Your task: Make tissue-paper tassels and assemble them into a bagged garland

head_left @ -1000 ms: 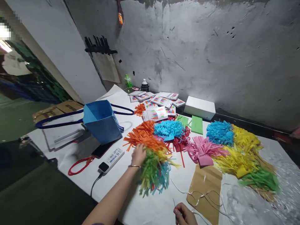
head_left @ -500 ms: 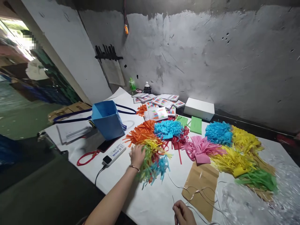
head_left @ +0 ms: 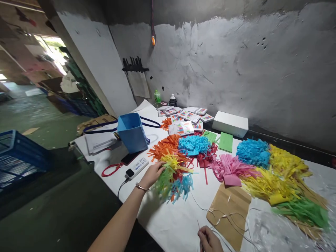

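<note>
My left hand (head_left: 153, 174), with a bracelet at the wrist, is closed on the left side of a multicoloured bunch of paper tassels (head_left: 174, 175). That bunch shows yellow, green, orange and light blue strips, and some fingertips are hidden in it. At the bottom edge, my right hand (head_left: 210, 240) pinches a thin silvery string (head_left: 198, 225), whose short end sticks up from the fingers. Loose loops of string lie over a brown paper piece (head_left: 231, 213) just to the right. Pink tassels (head_left: 231, 168) rest beyond that paper.
Orange tassels (head_left: 168, 145), blue tassels (head_left: 253, 153) and yellow tassels (head_left: 273, 185) lie across the white-covered table. A blue box (head_left: 132, 134) with straps, a white power bank (head_left: 138, 168) and a red loop stand left. Printed packs, a white box (head_left: 231, 123) and clear plastic (head_left: 278, 231) are around.
The view has swung left, so things sit further right. My left hand has shifted slightly on the multicoloured tassels, its wrist drawn a little left. My right hand still pinches the string.
</note>
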`<state>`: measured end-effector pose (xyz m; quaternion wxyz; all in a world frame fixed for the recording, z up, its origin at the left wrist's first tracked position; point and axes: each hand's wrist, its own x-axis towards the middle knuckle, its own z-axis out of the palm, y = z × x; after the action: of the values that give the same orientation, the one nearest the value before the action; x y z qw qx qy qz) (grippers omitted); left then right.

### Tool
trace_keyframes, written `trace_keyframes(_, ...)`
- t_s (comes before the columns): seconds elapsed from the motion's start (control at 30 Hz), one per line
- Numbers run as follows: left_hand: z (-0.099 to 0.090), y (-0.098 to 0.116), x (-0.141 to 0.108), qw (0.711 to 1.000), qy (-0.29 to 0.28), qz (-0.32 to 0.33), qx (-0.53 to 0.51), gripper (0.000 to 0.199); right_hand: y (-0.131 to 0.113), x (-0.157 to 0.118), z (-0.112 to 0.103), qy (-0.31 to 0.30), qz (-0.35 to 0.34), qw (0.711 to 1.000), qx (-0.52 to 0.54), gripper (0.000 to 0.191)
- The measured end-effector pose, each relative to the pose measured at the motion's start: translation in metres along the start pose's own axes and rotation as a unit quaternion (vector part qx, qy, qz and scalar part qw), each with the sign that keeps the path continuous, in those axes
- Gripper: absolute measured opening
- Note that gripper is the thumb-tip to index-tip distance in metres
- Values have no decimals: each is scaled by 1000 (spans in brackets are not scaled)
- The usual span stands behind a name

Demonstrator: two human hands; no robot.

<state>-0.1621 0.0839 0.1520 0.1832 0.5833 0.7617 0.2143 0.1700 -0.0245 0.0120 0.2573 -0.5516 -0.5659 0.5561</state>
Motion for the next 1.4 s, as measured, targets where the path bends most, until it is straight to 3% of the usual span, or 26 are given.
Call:
trace_keyframes(0.1,-3,0,-21,990,-9,39,-134,27,-22,6,-4,-1,-35,999,-8,61)
trace_keyframes(0.2,16,6,-43,945,0,-7,-327,29,-56,16,-14,-14,-79,997,-17,51)
trace_keyframes(0.23,26,11,-51,914,-14,-42,-404,35,-68,20,-17,-16,-91,995,-23,47)
trace_keyframes(0.37,73,37,-90,741,-124,-151,-643,49,-108,32,-24,-3,-152,988,-2,37)
trace_keyframes(0.43,92,51,-108,692,-141,-164,-689,48,-121,35,-24,-29,-171,983,55,35)
trace_keyframes(0.5,104,61,-121,672,-139,-166,-709,46,-127,34,-23,-69,-165,979,100,34)
trace_keyframes(0.6,109,68,-130,690,-137,-153,-694,40,-128,27,-26,-78,-166,977,106,32)
trace_keyframes(0.77,101,72,-131,801,-98,-99,-582,30,-122,14,-41,-45,-180,976,117,30)
trace_keyframes(0.87,99,79,-134,851,-89,-23,-517,19,-121,9,-48,-47,-191,975,105,28)
trace_keyframes(0.97,98,85,-138,878,-84,68,-466,13,-122,6,-53,-49,-222,971,78,26)
trace_keyframes(1.07,89,84,-139,909,-90,123,-387,18,-119,4,-60,15,-231,972,41,22)
trace_keyframes(1.13,78,81,-136,936,-82,119,-321,20,-115,2,-67,83,-247,965,-11,19)
trace_keyframes(1.2,65,80,-129,956,-62,91,-273,19,-113,-1,-75,94,-277,953,-76,16)
trace_keyframes(1.3,56,91,-122,951,-106,99,-273,25,-120,-9,-81,-4,-323,940,-110,17)
trace_keyframes(1.4,62,110,-123,885,-270,122,-359,33,-133,-16,-79,-42,-320,945,-45,17)
